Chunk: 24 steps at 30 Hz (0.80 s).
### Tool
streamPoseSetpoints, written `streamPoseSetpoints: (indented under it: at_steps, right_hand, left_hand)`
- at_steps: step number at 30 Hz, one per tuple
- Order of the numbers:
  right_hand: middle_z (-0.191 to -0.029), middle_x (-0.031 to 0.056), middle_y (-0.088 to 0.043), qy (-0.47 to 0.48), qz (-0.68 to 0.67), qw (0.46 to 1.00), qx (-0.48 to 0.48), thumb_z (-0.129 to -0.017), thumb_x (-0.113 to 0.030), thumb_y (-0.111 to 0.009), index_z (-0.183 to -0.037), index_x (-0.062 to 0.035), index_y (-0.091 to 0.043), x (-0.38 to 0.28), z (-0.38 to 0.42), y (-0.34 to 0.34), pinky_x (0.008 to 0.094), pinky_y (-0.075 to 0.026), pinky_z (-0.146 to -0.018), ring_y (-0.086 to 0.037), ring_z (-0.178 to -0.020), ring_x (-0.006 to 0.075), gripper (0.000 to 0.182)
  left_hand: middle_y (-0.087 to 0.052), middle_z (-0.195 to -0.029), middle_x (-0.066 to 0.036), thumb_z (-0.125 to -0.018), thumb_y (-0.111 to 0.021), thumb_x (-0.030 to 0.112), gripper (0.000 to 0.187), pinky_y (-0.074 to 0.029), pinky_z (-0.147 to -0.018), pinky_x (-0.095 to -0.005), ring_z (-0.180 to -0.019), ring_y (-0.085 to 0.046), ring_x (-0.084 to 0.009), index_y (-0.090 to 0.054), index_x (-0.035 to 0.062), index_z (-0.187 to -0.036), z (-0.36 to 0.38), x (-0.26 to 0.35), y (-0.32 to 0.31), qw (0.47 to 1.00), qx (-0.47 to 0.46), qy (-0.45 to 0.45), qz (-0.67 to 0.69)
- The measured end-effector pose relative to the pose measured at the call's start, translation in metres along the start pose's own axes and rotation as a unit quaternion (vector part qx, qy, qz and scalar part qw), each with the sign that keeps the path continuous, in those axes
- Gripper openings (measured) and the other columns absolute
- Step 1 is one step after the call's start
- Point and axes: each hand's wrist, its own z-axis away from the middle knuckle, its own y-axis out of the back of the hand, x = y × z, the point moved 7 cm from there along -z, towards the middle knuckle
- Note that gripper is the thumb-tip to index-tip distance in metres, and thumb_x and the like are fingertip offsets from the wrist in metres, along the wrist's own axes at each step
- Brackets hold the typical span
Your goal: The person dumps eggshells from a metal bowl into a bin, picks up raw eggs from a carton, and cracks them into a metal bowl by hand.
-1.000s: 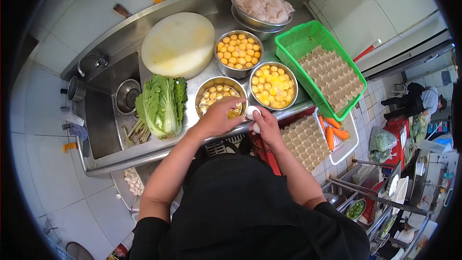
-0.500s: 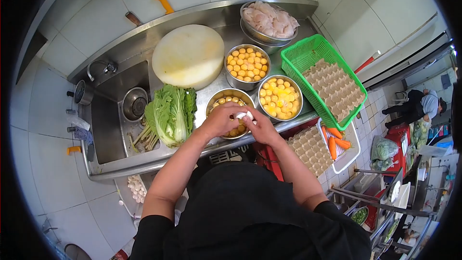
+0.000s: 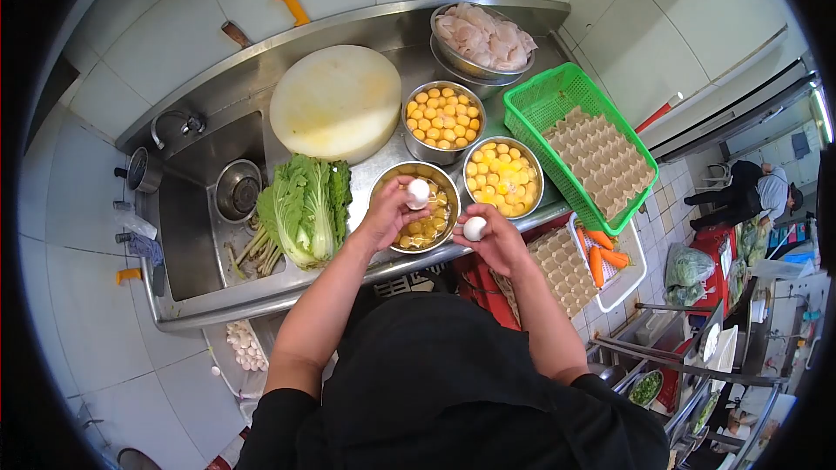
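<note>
I have both forearms stretched forward from the dark-sleeved body at the bottom of the view, angled slightly toward each other over the near edge of the steel table. My left hand is raised over the nearest bowl of yolks, fingers curled and closed around a white eggshell piece held at the fingertips, above the bowl's contents. My right hand sits a little lower and nearer the table's front edge, just beside that bowl's right rim, palm turned up somewhat, fingers wrapped about a second white shell piece. The two hands are apart, each gripping its own piece, with a clear gap between them.

Behind the near bowl stand two more steel bowls of yolks: one to the right, one farther back. A round pale cutting board lies to the left of these, and a leafy cabbage rests beside the sink. A bowl of pale sliced meat is at the back. A green basket holds empty egg trays at the right, and another egg tray lies below the table edge under my right wrist.
</note>
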Motion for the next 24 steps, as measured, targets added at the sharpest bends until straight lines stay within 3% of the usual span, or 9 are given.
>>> streamPoseSetpoints:
  at_steps: [3,4,7,10,14,16,17,19,24]
  right_hand:
    - [-0.109,0.0129,-0.057,0.027,0.013,0.998,0.057,-0.09,-0.007,-0.05,-0.128,-0.0047,-0.044,0.017,0.007,0.024,0.0367,-0.053,-0.085,-0.061,-0.099,0.0221,0.038]
    - [-0.112,0.013,-0.056,0.116,0.189,0.972,0.079,-0.091,-0.008,-0.051,-0.128,-0.0036,-0.045,0.011,0.012,0.027,0.0351,-0.053,-0.085,-0.061,-0.099,0.0216,0.038]
    - [-0.116,0.0173,-0.055,0.217,0.43,0.867,0.129,-0.09,-0.008,-0.056,-0.129,-0.0011,-0.047,0.001,0.027,0.012,0.0364,-0.051,-0.085,-0.06,-0.101,0.0272,0.041]
    - [-0.116,0.0243,-0.053,0.268,0.694,0.661,0.098,-0.087,-0.012,-0.06,-0.132,-0.0025,-0.047,0.056,0.002,0.033,0.0435,-0.049,-0.087,-0.055,-0.104,0.0414,0.048]
    - [-0.107,0.0198,-0.056,0.346,0.627,0.678,0.166,-0.09,-0.014,-0.059,-0.134,-0.0037,-0.046,0.039,0.017,0.022,0.04,-0.051,-0.078,-0.061,-0.09,0.0326,0.047]
    - [-0.096,0.0109,-0.058,0.234,0.407,0.864,0.181,-0.096,-0.02,-0.056,-0.132,-0.0043,-0.046,0.02,0.019,0.018,0.0311,-0.05,-0.064,-0.059,-0.072,0.0177,0.041]
    - [-0.096,0.0109,-0.058,0.233,0.406,0.864,0.185,-0.096,-0.02,-0.056,-0.132,-0.0043,-0.046,0.014,0.016,0.013,0.0311,-0.05,-0.064,-0.059,-0.072,0.0177,0.041]
    - [-0.087,0.0028,-0.056,0.152,0.165,0.971,0.08,-0.099,-0.025,-0.052,-0.129,-0.0049,-0.047,0.02,-0.001,0.002,0.0225,-0.045,-0.056,-0.05,-0.062,0.0068,0.036]
    - [-0.09,0.0022,-0.057,0.122,0.131,0.984,0.021,-0.105,-0.035,-0.033,-0.128,-0.0039,-0.05,0.019,-0.023,-0.02,0.0229,-0.046,-0.06,-0.051,-0.066,0.0072,0.042]
  left_hand:
    - [-0.061,-0.107,-0.017,-0.086,-0.059,0.021,0.036,-0.058,-0.082,-0.0377,-0.092,-0.065,-0.025,-0.046,0.0055,-0.117,0.0,0.008,0.009,0.994,-0.028,-0.016,0.105]
    - [-0.061,-0.105,-0.017,-0.086,-0.059,0.025,0.036,-0.059,-0.079,-0.0375,-0.088,-0.065,-0.0241,-0.047,0.0065,-0.114,-0.002,0.008,0.014,0.994,-0.014,-0.016,0.104]
    - [-0.063,-0.1,-0.016,-0.09,-0.057,0.028,0.032,-0.059,-0.076,-0.0361,-0.084,-0.066,-0.0234,-0.049,0.0054,-0.111,-0.006,0.006,0.019,0.995,0.039,0.01,0.093]
    - [-0.061,-0.085,-0.009,-0.089,-0.062,0.026,0.023,-0.058,-0.067,-0.0335,-0.075,-0.063,-0.019,-0.053,0.0081,-0.1,-0.008,0.001,0.014,0.998,0.063,0.014,0.025]
    - [-0.063,-0.083,-0.007,-0.087,-0.069,0.021,0.02,-0.056,-0.059,-0.028,-0.069,-0.062,-0.0132,-0.054,0.0074,-0.088,-0.004,0.001,0.002,0.99,0.032,0.025,-0.132]
    - [-0.064,-0.089,-0.007,-0.082,-0.073,0.014,0.021,-0.054,-0.07,-0.03,-0.08,-0.063,-0.0141,-0.059,0.005,-0.096,0.001,0.0,-0.014,0.973,-0.037,0.017,-0.229]
    - [-0.064,-0.089,-0.007,-0.082,-0.073,0.014,0.021,-0.054,-0.07,-0.03,-0.08,-0.063,-0.0141,-0.059,0.005,-0.096,0.002,-0.002,-0.02,0.972,-0.041,0.019,-0.23]
    - [-0.066,-0.098,-0.008,-0.081,-0.072,0.016,0.037,-0.052,-0.083,-0.0333,-0.092,-0.063,-0.0172,-0.061,0.0045,-0.114,0.009,0.013,-0.058,0.874,-0.126,-0.146,-0.446]
    - [-0.067,-0.107,-0.012,-0.076,-0.073,0.017,0.043,-0.05,-0.088,-0.0321,-0.099,-0.064,-0.0203,-0.064,0.0031,-0.116,0.016,0.032,-0.07,0.795,-0.102,-0.192,-0.566]
